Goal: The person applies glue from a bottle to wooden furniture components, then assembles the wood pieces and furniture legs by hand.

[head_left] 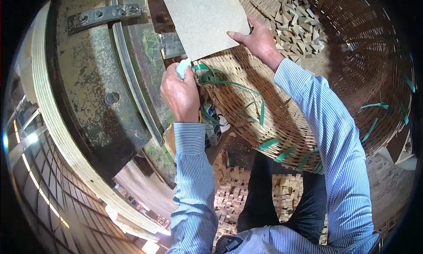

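Observation:
A flat, pale greyish board (207, 22) reaches in from the top of the view, its lower corner close to my left hand. At its right edge is my right hand (262, 40), thumb on the upper face and the other fingers mostly hidden by the board. My left hand (180, 93) is closed around a small pale blue piece (183, 68), pinched between thumb and fingers; its exact kind I cannot tell. Close beside the left fingers, a metal block (172, 45) sits at the machine's edge. Green strapping (233, 83) hangs from the basket rim nearby.
A large woven basket (277, 117) fills the right side, with wood offcuts (299, 29) inside. At left stands a worn metal machine (92, 77) with a bolted plate (103, 16) and a curved wooden rim (48, 95). Many small wood blocks (231, 188) cover the floor around my legs.

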Tool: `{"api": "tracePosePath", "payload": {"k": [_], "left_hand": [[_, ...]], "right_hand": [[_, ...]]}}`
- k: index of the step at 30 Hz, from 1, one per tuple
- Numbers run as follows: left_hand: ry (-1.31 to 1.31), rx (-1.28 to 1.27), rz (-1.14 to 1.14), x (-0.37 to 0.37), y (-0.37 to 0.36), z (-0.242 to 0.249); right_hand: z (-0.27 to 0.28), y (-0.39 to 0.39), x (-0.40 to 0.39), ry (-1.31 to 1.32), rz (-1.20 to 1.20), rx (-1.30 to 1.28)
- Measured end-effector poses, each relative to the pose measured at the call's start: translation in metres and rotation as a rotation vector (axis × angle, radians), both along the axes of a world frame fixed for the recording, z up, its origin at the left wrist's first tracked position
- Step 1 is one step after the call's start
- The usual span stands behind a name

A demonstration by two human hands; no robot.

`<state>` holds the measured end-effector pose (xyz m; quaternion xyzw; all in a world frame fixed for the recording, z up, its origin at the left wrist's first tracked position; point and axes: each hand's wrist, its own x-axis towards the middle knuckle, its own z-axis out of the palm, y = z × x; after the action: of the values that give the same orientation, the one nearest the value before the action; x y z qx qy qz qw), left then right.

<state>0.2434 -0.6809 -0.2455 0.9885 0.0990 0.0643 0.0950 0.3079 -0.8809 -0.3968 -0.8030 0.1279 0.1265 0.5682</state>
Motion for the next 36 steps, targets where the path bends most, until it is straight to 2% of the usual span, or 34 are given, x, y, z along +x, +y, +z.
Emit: {"api": "tracePosePath", "payload": {"k": [10,12,33,36], "left_hand": [[0.014,-0.02,-0.031,-0.001,0.004,-0.006],[-0.003,-0.014,-0.036,0.0,0.004,-0.006],[0.04,0.06,-0.074,0.008,0.005,-0.001],[0.033,0.075,-0.087,0.01,0.004,0.001]], "right_hand": [[0.002,-0.002,-0.002,0.019,0.021,0.031],[0.001,0.0,-0.003,-0.072,-0.005,-0.059],[-0.003,0.003,-0.003,-0.035,-0.022,-0.13],[-0.005,0.002,-0.002,-0.063,-0.002,-0.062]]}}
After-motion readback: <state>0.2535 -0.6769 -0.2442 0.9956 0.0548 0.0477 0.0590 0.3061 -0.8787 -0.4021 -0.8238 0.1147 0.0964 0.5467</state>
